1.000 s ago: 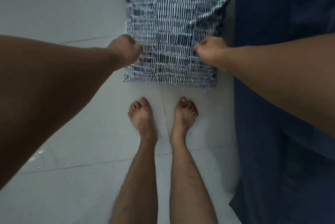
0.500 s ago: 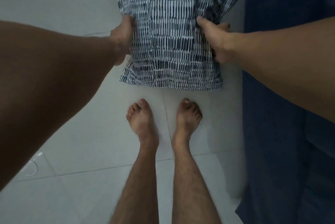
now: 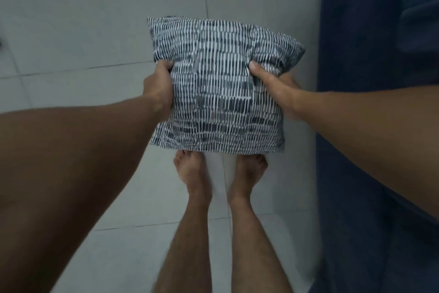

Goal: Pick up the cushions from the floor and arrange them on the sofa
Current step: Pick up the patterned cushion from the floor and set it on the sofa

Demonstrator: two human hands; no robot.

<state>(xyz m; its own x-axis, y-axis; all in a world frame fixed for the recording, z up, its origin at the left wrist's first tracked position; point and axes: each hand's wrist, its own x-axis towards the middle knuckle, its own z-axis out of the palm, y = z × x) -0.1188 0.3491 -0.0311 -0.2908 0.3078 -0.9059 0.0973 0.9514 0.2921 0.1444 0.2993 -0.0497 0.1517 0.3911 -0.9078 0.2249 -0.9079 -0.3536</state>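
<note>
- Both arms reach forward and down, forearms converging on the cushion (image 3: 218,88), which I see held up off the floor (image 3: 95,19), above the bare feet (image 3: 192,171).
- Left hand (image 3: 158,89) clamps the cushion's left edge: thumb on the near face, fingers (image 3: 166,64) curled round the edge and bunching the fabric.
- Right hand (image 3: 275,88) grips the right edge, thumb pressed flat across the front, its other fingers wrapped behind, mostly hidden.
- Cushion faces me, slightly tilted, top right corner creased where the right hand pinches it.
- The cover is navy with white dashed stripes; I can read no label, brand or writing on it.
- Dark blue sofa (image 3: 380,79) stands just beside the cushion, along the right side.
</note>
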